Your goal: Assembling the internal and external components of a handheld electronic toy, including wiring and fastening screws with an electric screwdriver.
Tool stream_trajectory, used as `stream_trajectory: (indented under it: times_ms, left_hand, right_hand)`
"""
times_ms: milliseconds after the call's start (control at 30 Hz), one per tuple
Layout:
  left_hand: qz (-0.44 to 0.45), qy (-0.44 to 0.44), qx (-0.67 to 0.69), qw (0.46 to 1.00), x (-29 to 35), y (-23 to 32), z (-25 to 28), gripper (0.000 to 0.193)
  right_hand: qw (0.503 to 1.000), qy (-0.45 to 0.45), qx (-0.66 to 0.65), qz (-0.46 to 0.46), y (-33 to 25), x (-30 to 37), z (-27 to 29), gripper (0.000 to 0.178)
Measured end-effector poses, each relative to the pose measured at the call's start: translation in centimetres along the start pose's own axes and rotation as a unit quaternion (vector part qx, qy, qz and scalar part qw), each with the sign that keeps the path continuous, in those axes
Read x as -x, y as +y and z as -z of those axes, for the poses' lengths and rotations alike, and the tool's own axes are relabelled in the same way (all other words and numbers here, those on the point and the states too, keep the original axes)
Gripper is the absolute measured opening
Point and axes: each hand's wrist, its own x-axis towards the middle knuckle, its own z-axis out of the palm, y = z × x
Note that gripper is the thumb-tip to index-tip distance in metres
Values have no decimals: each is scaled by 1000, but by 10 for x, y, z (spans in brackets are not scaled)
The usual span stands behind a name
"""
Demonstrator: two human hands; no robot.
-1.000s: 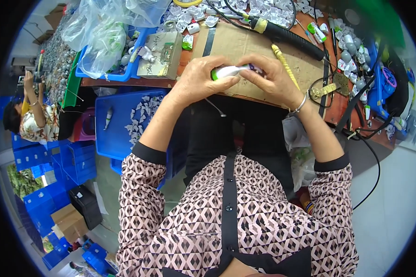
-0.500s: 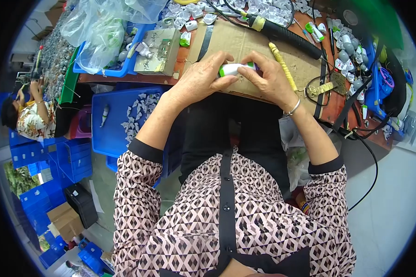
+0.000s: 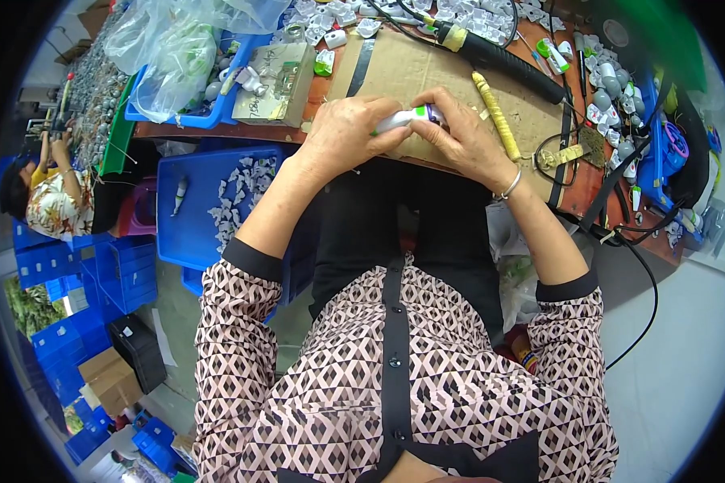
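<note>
A small white tube [image 3: 395, 121] with a green patch and a dark purple right end is held level between my two hands, above the near edge of a cardboard sheet [image 3: 427, 76]. My left hand [image 3: 346, 135] is closed around the tube's left end, thumb along its near side. Thumb and fingers of my right hand [image 3: 469, 138] pinch the purple end. Part of the tube is hidden under the fingers. To the right of my right hand lies a rod wrapped in yellow tape [image 3: 496, 114].
Beyond the cardboard are heaped white plastic parts [image 3: 475, 22] and a thick black tool with a cable [image 3: 503, 63]. At left stand a metal block [image 3: 274, 84] and a bag-topped blue bin [image 3: 193, 119]; a blue tray [image 3: 189, 229] sits lower. A person [image 3: 52, 197] works at far left.
The tube has turned in my hands: its green patch and purple end now show on the right. My left hand has shifted slightly left and covers the left end more.
</note>
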Motion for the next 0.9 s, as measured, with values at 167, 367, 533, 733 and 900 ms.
stream_trajectory:
  times_ms: [167, 367, 533, 733, 900]
  left_hand:
    - [-14, 27, -43, 999, 0, -6, -6, 23]
    - [-31, 50, -17, 998, 2, -13, -6, 27]
    - [105, -121, 333, 929, 2, -7, 6, 35]
    - [123, -105, 698, 697, 15, -15, -20, 46]
    - [77, -88, 764, 634, 12, -16, -25, 50]
  right_hand:
    - [993, -16, -51, -101, 1, 2, -8, 29]
    - [979, -23, -169, -111, -3, -2, -16, 29]
    - [987, -61, -125, -85, -4, -33, 4, 35]
    - [969, -101, -186, -128, -21, -69, 2, 38]
    - [966, -103, -183, -152, -25, -74, 0, 38]
